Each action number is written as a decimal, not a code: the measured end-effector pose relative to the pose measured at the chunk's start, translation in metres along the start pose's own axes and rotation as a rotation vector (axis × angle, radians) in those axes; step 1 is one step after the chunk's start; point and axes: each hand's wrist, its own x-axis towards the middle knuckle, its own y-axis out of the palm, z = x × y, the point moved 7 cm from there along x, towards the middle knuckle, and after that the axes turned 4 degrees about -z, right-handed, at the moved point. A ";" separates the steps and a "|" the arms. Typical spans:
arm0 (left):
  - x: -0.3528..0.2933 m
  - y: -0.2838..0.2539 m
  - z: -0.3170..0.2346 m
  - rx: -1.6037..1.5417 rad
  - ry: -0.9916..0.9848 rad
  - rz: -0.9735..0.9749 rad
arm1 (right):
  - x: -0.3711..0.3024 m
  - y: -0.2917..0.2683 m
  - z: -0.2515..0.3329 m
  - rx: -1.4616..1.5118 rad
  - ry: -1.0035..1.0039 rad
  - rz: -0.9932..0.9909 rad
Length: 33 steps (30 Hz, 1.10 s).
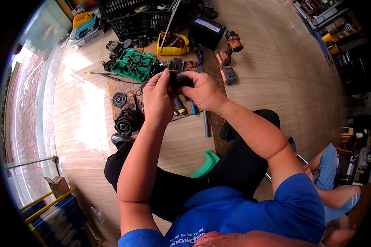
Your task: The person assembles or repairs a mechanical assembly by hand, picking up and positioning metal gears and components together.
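A small dark part (177,81), its kind too unclear to name, is held up between my two hands over the work mat. My left hand (158,98) grips its left side, thumb and fingers closed. From the right, my right hand (203,91) pinches it with bent fingers. Below them on the mat lie a dark tool with a yellow end (180,106), a small blue piece (194,108) and a grey metal tube (206,123). Left of my left hand are a pulley-like disc (119,99) and a round black machine part (125,122).
Beyond my hands are an opened green tool case (132,66), a yellow bin (172,48) of parts, a black battery (207,32) and an orange cordless power tool (224,57). Black crates (138,25) stand farther back. Another person's bent leg (327,164) is at the right.
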 end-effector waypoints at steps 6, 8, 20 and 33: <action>0.003 -0.010 0.001 -0.026 -0.040 -0.072 | 0.000 0.002 0.000 -0.016 -0.061 -0.021; 0.005 -0.009 0.000 -0.077 -0.032 -0.063 | 0.000 0.002 0.000 0.024 -0.066 -0.028; 0.014 -0.013 -0.012 -0.222 0.083 -0.058 | -0.002 -0.004 0.007 -0.165 -0.045 -0.166; 0.015 -0.017 -0.014 -0.237 0.073 -0.097 | 0.002 0.000 0.004 -0.235 -0.101 -0.109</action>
